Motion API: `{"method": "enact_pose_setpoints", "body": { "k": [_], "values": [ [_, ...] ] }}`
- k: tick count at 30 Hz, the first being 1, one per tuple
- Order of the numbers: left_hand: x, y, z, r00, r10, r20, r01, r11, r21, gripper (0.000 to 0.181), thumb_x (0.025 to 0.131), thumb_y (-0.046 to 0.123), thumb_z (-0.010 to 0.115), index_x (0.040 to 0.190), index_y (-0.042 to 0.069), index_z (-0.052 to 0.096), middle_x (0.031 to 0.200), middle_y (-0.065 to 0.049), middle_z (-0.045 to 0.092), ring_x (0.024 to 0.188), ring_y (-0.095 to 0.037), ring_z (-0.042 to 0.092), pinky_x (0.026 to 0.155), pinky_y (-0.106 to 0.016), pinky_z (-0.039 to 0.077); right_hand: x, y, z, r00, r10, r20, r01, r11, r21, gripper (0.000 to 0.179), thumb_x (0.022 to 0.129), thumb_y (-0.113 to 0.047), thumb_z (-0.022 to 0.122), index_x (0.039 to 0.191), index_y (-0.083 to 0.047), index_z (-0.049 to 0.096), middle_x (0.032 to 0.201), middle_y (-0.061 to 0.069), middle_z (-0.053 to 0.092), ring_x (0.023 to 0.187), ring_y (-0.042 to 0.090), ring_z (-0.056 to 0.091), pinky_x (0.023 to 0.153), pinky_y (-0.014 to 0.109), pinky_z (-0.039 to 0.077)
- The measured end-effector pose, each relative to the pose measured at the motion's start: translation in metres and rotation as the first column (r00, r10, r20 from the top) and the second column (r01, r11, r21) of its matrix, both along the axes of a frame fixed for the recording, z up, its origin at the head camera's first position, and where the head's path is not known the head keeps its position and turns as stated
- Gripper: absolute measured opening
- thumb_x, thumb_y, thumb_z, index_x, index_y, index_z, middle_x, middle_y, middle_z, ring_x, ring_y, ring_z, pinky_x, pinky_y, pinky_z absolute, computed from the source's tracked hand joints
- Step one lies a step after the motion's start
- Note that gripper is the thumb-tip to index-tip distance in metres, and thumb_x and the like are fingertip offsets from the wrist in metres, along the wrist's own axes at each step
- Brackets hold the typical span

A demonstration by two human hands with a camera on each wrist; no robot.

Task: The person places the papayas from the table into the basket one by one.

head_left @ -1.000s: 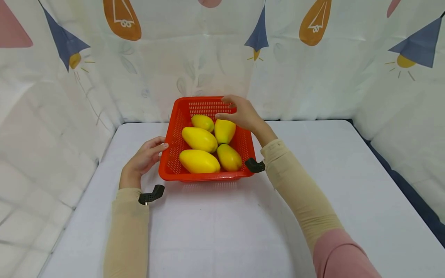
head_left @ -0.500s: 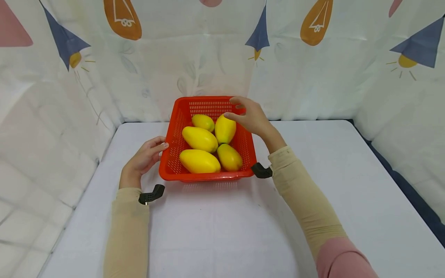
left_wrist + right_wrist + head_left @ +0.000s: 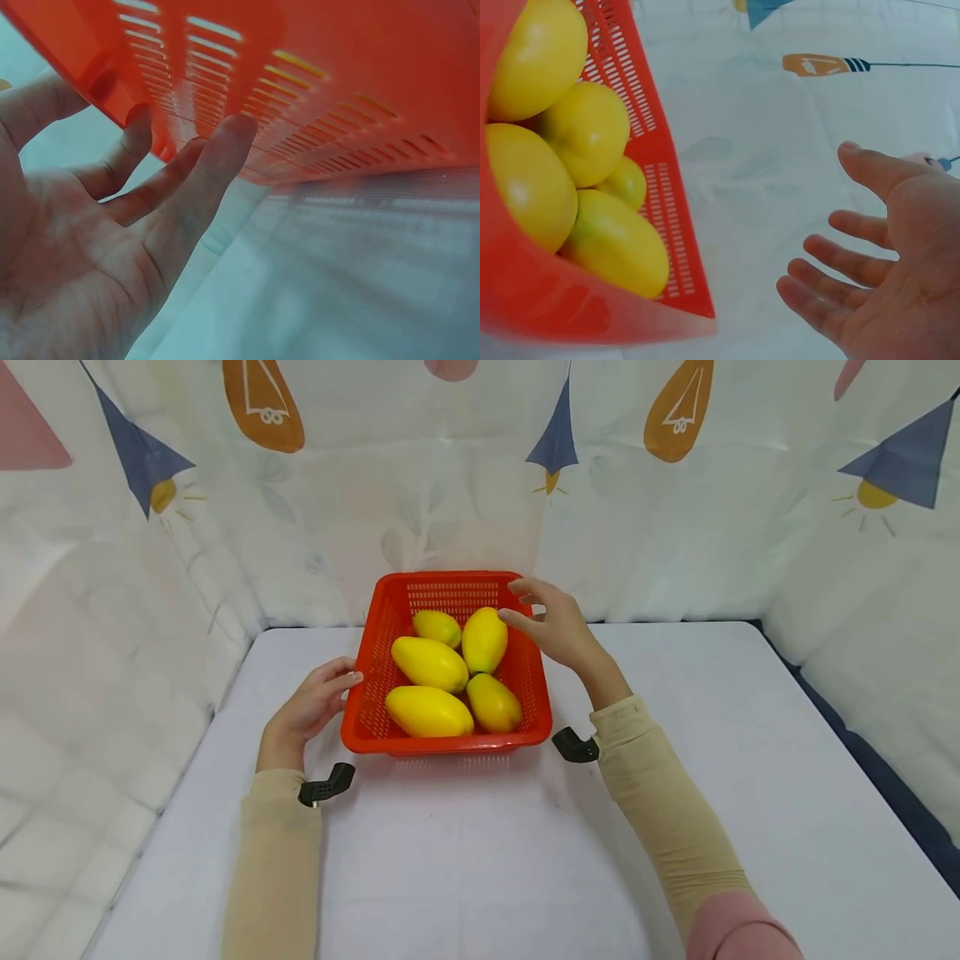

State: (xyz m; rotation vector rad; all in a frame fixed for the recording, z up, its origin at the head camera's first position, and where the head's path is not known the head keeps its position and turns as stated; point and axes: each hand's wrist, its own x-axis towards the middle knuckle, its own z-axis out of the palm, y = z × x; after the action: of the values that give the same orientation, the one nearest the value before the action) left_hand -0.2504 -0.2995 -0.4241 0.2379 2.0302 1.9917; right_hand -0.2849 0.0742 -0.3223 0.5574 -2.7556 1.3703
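Note:
A red plastic basket (image 3: 532,693) with slotted walls stands on the white table, holding several yellow mangoes (image 3: 429,663). At its left side my left hand (image 3: 311,703) holds the rim. In the left wrist view the fingertips (image 3: 234,133) lie against the slotted outer wall, below the rim. My right hand (image 3: 558,625) is by the basket's back right corner, fingers loosely bent and holding nothing. The right wrist view shows a gap between that hand (image 3: 885,262) and the basket wall.
White cloth walls with printed lamps and bulbs enclose the back and sides. The white table (image 3: 465,852) extends around the basket. Each sleeved wrist carries a small black camera (image 3: 576,745).
My right hand has drawn back to the right, from over the basket's back right to its corner. The left hand keeps its place, and the mangoes stay in the basket.

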Motion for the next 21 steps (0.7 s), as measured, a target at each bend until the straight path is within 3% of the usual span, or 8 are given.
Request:
{"method": "enact_pose_setpoints", "body": {
  "k": [5,11,14,18,21],
  "values": [
    [0.004,-0.002,0.004,1.0,0.021,0.0,-0.021,0.998,-0.06,0.027,0.1,0.027,0.052,0.117,0.007,0.052,0.109,0.002,0.054,0.098,-0.01,0.058,0.08,-0.026,0.055,0.004,0.002,-0.002,1.0,0.001,-0.019,0.0,1.0,0.014,0.05,0.092,-0.036,0.064,0.135,-0.015,0.05,0.137,0.004,0.053,0.123,0.02,0.05,0.103,0.041,0.048],
    [0.005,-0.002,0.011,0.999,0.039,-0.001,-0.038,0.982,-0.186,0.049,0.099,0.036,0.051,0.133,0.001,0.044,0.118,0.003,0.053,0.106,-0.008,0.056,0.084,-0.025,0.054,0.007,0.003,-0.002,1.0,0.004,-0.027,-0.004,1.0,0.021,0.052,0.092,-0.035,0.064,0.137,-0.014,0.049,0.14,0.004,0.052,0.125,0.021,0.05,0.103,0.042,0.048],
    [0.006,-0.001,0.015,0.999,0.041,0.005,-0.039,0.975,-0.221,0.058,0.099,0.04,0.05,0.142,0.002,0.038,0.13,-0.004,0.05,0.11,-0.008,0.054,0.085,-0.023,0.053,0.01,0.004,-0.003,0.999,0.011,-0.035,-0.01,1.0,0.023,0.051,0.093,-0.035,0.063,0.137,-0.014,0.049,0.14,0.004,0.052,0.125,0.022,0.05,0.103,0.041,0.048],
    [0.008,-0.001,0.023,0.999,0.042,0.005,-0.039,0.961,-0.274,0.065,0.099,0.043,0.048,0.151,0.009,0.028,0.151,-0.011,0.036,0.121,-0.011,0.048,0.089,-0.021,0.051,0.012,0.005,-0.005,0.999,0.01,-0.041,-0.009,0.999,0.031,0.052,0.093,-0.035,0.063,0.137,-0.014,0.049,0.14,0.004,0.052,0.125,0.023,0.05,0.103,0.041,0.047],
    [0.01,-0.001,0.031,0.999,0.042,-0.012,-0.043,0.956,-0.291,0.068,0.1,0.043,0.047,0.154,0.013,0.02,0.158,-0.012,0.025,0.135,-0.021,0.039,0.106,-0.034,0.044,0.014,0.006,-0.006,0.999,0.007,-0.037,-0.006,0.999,0.041,0.053,0.092,-0.036,0.064,0.138,-0.015,0.048,0.14,0.004,0.051,0.126,0.026,0.05,0.103,0.042,0.047]
  ]
}}
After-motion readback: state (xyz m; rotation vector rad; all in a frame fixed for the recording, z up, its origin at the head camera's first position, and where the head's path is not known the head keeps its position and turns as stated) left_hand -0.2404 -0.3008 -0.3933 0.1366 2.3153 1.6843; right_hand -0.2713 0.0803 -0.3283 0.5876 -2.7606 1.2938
